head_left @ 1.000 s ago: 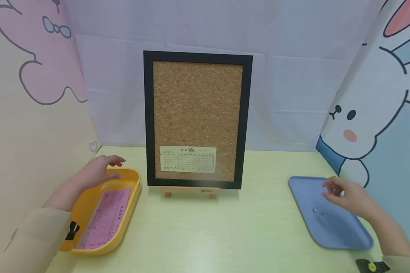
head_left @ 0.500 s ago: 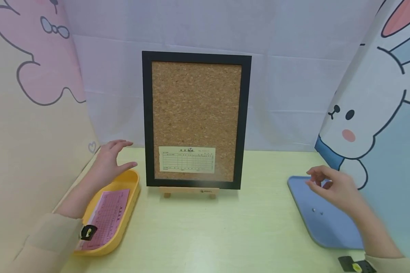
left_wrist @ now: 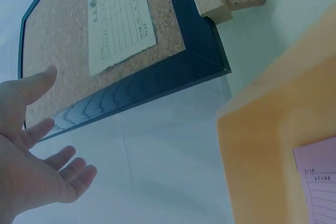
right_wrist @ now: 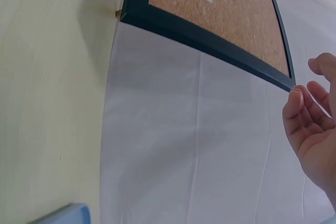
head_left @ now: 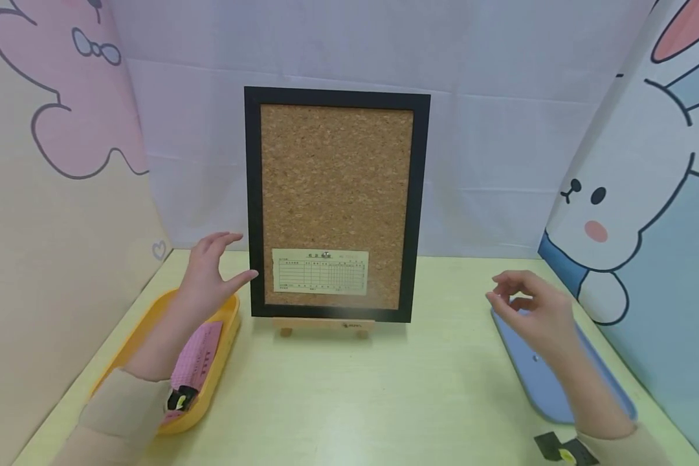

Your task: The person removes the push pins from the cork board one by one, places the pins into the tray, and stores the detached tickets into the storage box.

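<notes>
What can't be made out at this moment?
Pale slip: print too small to read, head view.
Pink paper: partly behind left forearm, head view; cut by right edge, left wrist.
Blue tray: partly behind right forearm, head view.
Right hand: whether it pinches anything tiny, too small to tell, head view.

Booth-like tabletop setting, room type unclear: pale table (head_left: 349, 395), white backdrop cloth (head_left: 489, 149), cartoon-printed side walls (head_left: 635, 207)

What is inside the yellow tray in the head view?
Pink printed paper shows in the yellow tray. The left arm covers part of both; anything under it or the paper cannot be seen.
</notes>
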`<state>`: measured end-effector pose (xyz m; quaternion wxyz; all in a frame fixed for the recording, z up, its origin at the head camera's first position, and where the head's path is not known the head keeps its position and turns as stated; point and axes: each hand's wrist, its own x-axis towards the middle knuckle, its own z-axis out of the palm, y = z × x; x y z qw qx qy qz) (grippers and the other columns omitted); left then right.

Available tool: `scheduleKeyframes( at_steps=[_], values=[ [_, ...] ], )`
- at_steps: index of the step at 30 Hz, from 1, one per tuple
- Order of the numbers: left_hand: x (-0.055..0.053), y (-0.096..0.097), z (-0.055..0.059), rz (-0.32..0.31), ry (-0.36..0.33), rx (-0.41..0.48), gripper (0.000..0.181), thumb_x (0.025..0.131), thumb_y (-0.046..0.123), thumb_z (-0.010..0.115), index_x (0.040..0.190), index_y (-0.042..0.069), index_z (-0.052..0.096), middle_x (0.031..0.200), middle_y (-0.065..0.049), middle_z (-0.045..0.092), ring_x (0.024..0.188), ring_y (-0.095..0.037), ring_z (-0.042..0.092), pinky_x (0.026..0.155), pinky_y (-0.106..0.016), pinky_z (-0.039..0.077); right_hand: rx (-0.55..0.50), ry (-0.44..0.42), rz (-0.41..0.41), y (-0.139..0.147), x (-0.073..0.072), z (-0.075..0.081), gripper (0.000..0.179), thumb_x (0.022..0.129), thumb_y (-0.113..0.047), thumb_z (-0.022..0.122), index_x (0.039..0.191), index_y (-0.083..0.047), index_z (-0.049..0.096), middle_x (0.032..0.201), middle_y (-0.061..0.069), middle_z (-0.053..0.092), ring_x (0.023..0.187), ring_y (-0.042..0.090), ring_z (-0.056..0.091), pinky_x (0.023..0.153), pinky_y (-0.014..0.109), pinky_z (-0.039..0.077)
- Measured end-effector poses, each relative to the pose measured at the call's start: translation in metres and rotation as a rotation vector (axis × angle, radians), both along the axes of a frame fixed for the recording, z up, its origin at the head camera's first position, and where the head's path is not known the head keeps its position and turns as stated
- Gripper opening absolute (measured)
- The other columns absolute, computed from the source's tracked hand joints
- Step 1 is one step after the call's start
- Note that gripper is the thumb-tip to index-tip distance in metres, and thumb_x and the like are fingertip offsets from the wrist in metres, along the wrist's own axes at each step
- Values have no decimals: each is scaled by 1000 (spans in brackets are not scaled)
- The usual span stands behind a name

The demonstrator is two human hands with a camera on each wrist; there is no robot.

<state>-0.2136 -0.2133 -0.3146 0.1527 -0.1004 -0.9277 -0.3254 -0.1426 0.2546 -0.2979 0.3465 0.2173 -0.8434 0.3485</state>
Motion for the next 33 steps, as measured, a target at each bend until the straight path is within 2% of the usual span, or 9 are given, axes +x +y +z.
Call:
scheduleKeyframes(
  at_steps=[3, 6, 9, 15, 19, 25, 30, 33],
  values=[
    [2, 6, -1, 13, 8, 47, 71, 83, 26, 73, 142, 8, 37, 149, -21, 22, 134, -44, 20, 102, -63, 28, -55, -3, 17, -20, 5, 9, 27, 69, 18, 71, 91, 6, 62, 74, 9, 60, 66, -2, 52, 58, 8, 45],
    [3, 11, -2, 24, 22, 88, 72, 83, 27, 73, 142, 9, 36, 150, -19, 20, 135, -42, 18, 102, -62, 28, -93, 2, 34, -33, 3, 12, 26, 69, 18, 70, 92, 7, 62, 74, 10, 60, 66, -2, 53, 59, 8, 45],
    [3, 17, -4, 33, 31, 121, 74, 82, 29, 74, 142, 11, 36, 150, -18, 19, 135, -41, 19, 102, -61, 30, -135, 2, 58, -41, -5, 7, 28, 70, 18, 71, 94, 7, 62, 76, 12, 61, 68, -1, 54, 60, 9, 46],
    [2, 26, -9, 32, 42, 160, 75, 82, 26, 75, 143, 13, 34, 151, -18, 17, 135, -39, 18, 102, -59, 31, -190, 0, 121, -52, -27, -13, 31, 73, 11, 73, 101, 0, 63, 81, 6, 63, 72, 1, 57, 63, 11, 48],
    [0, 31, -13, 24, 45, 176, 73, 83, 25, 74, 142, 13, 34, 151, -18, 16, 135, -40, 18, 102, -59, 32, -219, 1, 170, -68, -34, -18, 30, 73, 11, 72, 100, 1, 62, 80, 8, 62, 71, 3, 56, 61, 13, 49],
    [-5, 40, -18, 31, 42, 193, 70, 83, 25, 74, 140, 14, 36, 151, -18, 15, 135, -41, 18, 102, -60, 30, -205, 25, 188, -98, -34, -13, 28, 72, 14, 72, 97, 6, 61, 79, 14, 63, 70, 7, 56, 60, 14, 49],
    [-9, 42, -23, 33, 31, 210, 68, 82, 25, 74, 139, 13, 38, 151, -20, 15, 134, -42, 18, 102, -61, 30, -209, -6, 202, -120, -33, -7, 25, 74, 13, 71, 96, 9, 60, 78, 16, 62, 68, 11, 56, 59, 16, 49],
    [-12, 42, -27, 34, 26, 210, 68, 82, 24, 75, 138, 12, 37, 150, -22, 14, 134, -44, 18, 102, -62, 28, -202, -32, 206, -129, -42, -14, 24, 76, 10, 70, 98, 9, 59, 79, 16, 62, 68, 14, 56, 58, 18, 49]
  ],
)
